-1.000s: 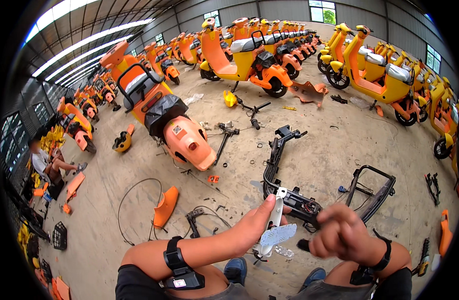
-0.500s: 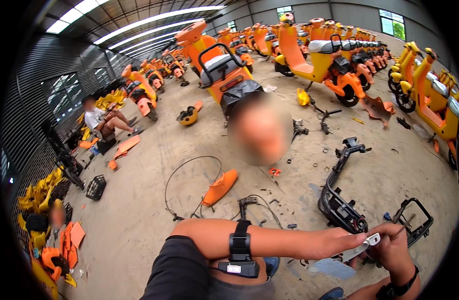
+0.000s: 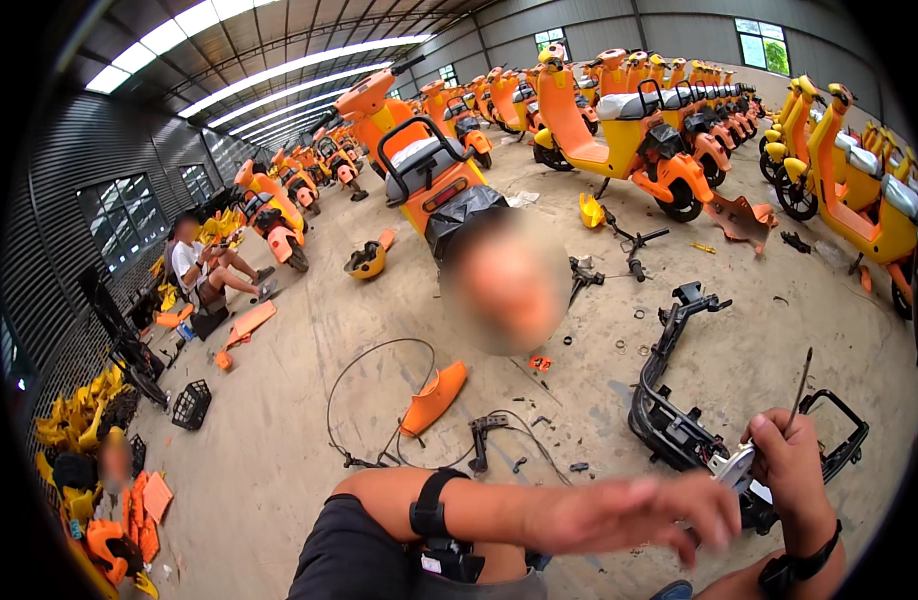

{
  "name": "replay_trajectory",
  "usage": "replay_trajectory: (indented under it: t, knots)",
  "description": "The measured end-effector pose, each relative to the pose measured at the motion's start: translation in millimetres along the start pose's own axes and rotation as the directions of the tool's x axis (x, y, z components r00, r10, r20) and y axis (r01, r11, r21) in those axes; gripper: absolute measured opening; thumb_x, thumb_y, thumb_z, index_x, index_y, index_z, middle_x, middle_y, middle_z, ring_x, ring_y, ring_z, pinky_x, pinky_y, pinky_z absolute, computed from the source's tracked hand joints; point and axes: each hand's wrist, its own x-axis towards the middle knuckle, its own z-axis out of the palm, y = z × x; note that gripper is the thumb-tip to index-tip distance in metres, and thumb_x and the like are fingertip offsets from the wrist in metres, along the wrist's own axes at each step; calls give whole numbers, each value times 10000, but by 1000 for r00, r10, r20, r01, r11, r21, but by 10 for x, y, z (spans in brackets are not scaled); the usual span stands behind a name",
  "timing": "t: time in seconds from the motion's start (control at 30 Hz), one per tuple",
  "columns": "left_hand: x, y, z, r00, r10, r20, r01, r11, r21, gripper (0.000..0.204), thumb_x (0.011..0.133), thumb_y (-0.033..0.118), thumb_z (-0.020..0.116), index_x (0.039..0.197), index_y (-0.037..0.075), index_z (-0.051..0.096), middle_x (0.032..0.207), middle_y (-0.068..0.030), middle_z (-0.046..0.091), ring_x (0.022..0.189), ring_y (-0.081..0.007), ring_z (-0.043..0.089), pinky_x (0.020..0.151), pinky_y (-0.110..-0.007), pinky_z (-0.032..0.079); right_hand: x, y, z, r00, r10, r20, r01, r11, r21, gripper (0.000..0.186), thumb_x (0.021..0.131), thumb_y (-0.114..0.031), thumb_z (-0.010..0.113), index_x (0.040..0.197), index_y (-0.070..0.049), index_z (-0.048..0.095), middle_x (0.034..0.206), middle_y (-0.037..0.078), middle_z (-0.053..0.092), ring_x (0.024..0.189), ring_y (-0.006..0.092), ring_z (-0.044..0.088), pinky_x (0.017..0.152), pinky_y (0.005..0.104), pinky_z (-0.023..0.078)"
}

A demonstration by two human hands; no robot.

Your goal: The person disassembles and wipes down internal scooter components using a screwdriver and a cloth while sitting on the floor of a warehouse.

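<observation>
My right hand (image 3: 791, 462) is closed around a silvery metal part (image 3: 736, 468) with a flat, shiny face. A thin dark rod (image 3: 805, 372) sticks up from the same grip; whether it belongs to the part cannot be told. My left hand (image 3: 669, 510), smeared by motion, reaches across to the right with its fingers apart, and nothing shows in it. It hovers just left of the metal part. Under and beyond my hands, a black scooter frame (image 3: 654, 405) lies on the concrete floor, with a black looped rack (image 3: 847, 455) at its right.
An orange body panel (image 3: 434, 398), a looped black cable (image 3: 331, 405) and a black bracket (image 3: 487, 435) lie ahead. An orange-yellow scooter (image 3: 434, 170) stands beyond, with rows of others behind. A person (image 3: 204, 265) sits at the left near yellow parts (image 3: 84, 415) and a black basket (image 3: 191, 404).
My left hand has let go of the metal part and drawn back to the left, its fingers spreading. My right hand has risen slightly, and the thin rod now shows upright.
</observation>
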Motion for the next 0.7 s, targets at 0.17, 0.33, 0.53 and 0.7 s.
replay_trajectory:
  t: [0.17,0.33,0.53,0.7]
  knots:
    - [112,-158,161,971,-23,238,11,999,52,695,1000,551,282,1176,-6,658,1376,-198,418,1247,-296,416,1089,-434,266,-55,-7,53,1000,-1,-2,1,996,-85,283,961,-243,597,786,-24,634,566,-36,498,459,46,415,430,230,305]
    - [64,-154,212,965,25,261,-17,999,-32,670,1003,512,291,1182,-9,673,1390,-234,411,1260,-321,404,1105,-448,243,36,147,72,1000,10,-19,-13,992,-122,291,954,-264,595,776,-35,617,553,-40,483,427,44,391,404,225,288]
    - [136,-185,173,966,75,248,-96,993,72,663,1005,506,298,1160,-12,681,1395,-231,407,1256,-323,404,1098,-445,247,3,63,72,999,31,-13,-33,990,-137,283,954,-255,612,790,-27,643,581,-33,517,476,47,427,445,227,314]
    - [122,-213,156,952,14,304,-31,998,50,649,998,520,337,1187,-6,668,1399,-227,401,1211,-315,424,1089,-445,256,13,50,74,1000,21,-20,-23,988,-153,282,959,-253,608,803,-22,654,590,-33,525,485,46,440,452,226,328]
